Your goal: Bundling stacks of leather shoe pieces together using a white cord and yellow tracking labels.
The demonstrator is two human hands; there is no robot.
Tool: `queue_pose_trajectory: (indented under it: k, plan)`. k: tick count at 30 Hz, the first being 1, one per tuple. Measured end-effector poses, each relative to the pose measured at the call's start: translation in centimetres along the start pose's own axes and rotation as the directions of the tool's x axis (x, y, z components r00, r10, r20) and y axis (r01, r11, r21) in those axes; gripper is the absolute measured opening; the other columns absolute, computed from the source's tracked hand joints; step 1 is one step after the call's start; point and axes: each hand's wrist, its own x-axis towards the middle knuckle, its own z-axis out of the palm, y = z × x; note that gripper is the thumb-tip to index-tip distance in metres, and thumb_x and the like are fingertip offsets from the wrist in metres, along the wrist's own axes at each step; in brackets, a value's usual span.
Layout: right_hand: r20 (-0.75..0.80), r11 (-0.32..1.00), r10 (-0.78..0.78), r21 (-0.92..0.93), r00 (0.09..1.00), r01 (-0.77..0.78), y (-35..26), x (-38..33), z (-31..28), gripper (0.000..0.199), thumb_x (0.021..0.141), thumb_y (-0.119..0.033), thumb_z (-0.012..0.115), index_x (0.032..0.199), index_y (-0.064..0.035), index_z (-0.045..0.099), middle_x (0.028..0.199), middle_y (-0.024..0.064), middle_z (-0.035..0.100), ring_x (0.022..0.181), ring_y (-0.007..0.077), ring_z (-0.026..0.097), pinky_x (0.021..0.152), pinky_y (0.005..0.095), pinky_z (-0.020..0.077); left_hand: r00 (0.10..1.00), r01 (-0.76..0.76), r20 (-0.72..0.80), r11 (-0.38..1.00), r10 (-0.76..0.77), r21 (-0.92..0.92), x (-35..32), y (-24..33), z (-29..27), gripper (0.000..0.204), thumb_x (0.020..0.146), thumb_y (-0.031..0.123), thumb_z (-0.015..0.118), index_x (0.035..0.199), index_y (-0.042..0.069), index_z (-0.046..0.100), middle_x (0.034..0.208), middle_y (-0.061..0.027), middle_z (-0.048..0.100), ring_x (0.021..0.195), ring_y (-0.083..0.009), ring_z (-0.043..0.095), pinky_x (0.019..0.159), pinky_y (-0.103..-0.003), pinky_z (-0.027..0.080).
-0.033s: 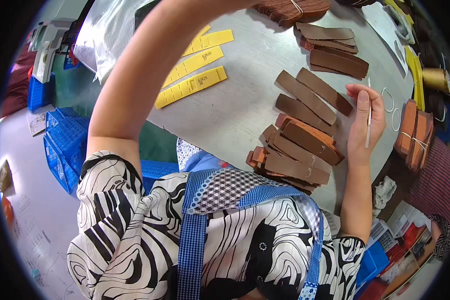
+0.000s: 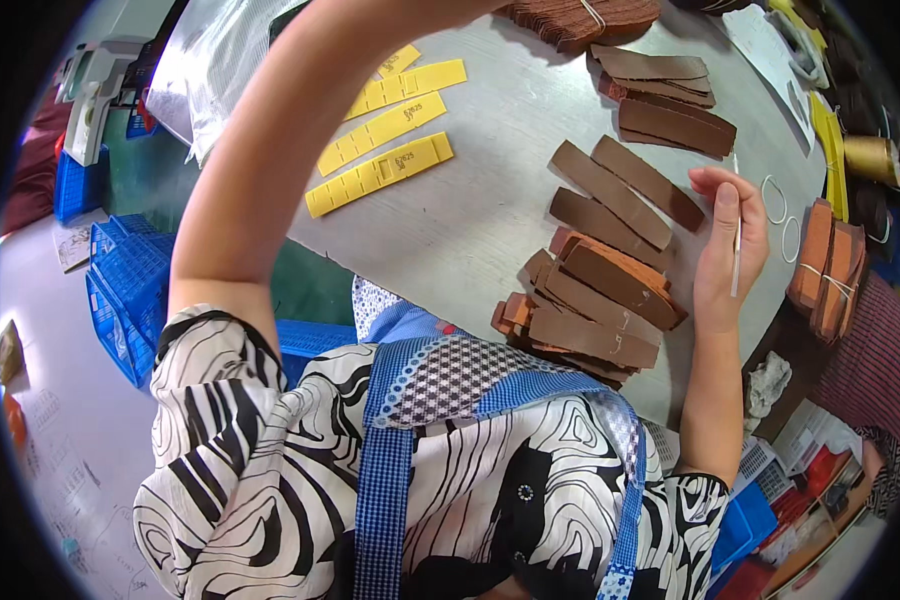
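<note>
My right hand (image 2: pixel 727 235) rests on the table (image 2: pixel 450 230) at the right, fingers curled around a slim, whitish pen-like stick (image 2: pixel 737 265). Just left of it lie several loose brown leather strips (image 2: pixel 620 190). Nearer to me is a stack of brown strips (image 2: pixel 595 330) with orange-brown undersides. My left forearm (image 2: pixel 260 150) reaches up and across the far side, and its hand is outside the picture. Partly beneath that arm in the view are several yellow slotted template strips (image 2: pixel 385 172) with dark markings.
More brown strips (image 2: pixel 675 125) and a tied bundle (image 2: pixel 590 20) lie at the far side. Another tied bundle (image 2: pixel 828 275) sits by the right edge, near white elastic loops (image 2: pixel 790 238) and a thread spool (image 2: pixel 870 160). Blue plastic crates (image 2: pixel 125 290) stand at the left.
My left arm has shifted slightly left, showing a little more of the yellow templates. The right hand has barely moved and still holds the stick.
</note>
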Motion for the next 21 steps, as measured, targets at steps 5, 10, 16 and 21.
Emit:
queue_pose_trajectory:
  k: [5, 10, 16, 21]
  plan:
    - [0.023, 0.972, -0.079, -0.220, 0.997, 0.082, -0.4, -0.4, -0.2, 0.016, 0.104, -0.012, 0.060, 0.114, -0.0056, 0.071, 0.102, 0.0071, 0.072, 0.096, 0.0175, 0.065, 0.090, 0.0309, 0.0509, 0.946, 0.145, 0.144, 0.779, -0.289, 0.610, -10.0, 4.9, -1.0, 0.024, 0.085, 0.003, 0.079, 0.109, 0.002, 0.075, 0.113, -0.0101, 0.075, 0.109, -0.0254, 0.069, 0.095, -0.036, 0.054]
    - [0.171, 0.842, -0.247, -0.449, 0.954, 0.299, -0.8, -0.2, 0.4, 0.022, 0.090, -0.009, 0.074, 0.112, -0.0109, 0.074, 0.100, 0.0053, 0.072, 0.092, 0.0260, 0.061, 0.086, 0.0362, 0.0479, 0.877, 0.375, 0.038, 0.731, -0.479, 0.569, -19.9, 7.6, -0.2, 0.024, 0.081, -0.001, 0.082, 0.103, 0.007, 0.077, 0.105, -0.0112, 0.070, 0.096, -0.0250, 0.071, 0.081, -0.034, 0.056]
    - [0.252, 0.808, -0.258, -0.473, 0.933, 0.351, -1.2, 0.0, 0.8, 0.023, 0.087, -0.009, 0.076, 0.110, -0.0129, 0.073, 0.105, 0.0029, 0.074, 0.094, 0.0257, 0.061, 0.091, 0.0385, 0.0447, 0.916, 0.326, -0.077, 0.616, -0.394, 0.718, -18.5, 4.4, -0.5, 0.022, 0.083, -0.001, 0.079, 0.104, 0.007, 0.076, 0.106, -0.0105, 0.070, 0.093, -0.0265, 0.071, 0.078, -0.036, 0.057]
    - [0.361, 0.810, -0.280, -0.409, 0.890, 0.421, -1.7, -1.1, 0.5, 0.023, 0.084, -0.007, 0.077, 0.106, -0.0129, 0.073, 0.100, 0.0026, 0.074, 0.093, 0.0258, 0.061, 0.090, 0.0381, 0.0449, 0.922, 0.331, -0.069, 0.685, -0.380, 0.648, -16.7, 3.5, 0.0, 0.021, 0.086, 0.001, 0.078, 0.106, 0.006, 0.076, 0.107, -0.0096, 0.070, 0.098, -0.0247, 0.070, 0.084, -0.035, 0.056]
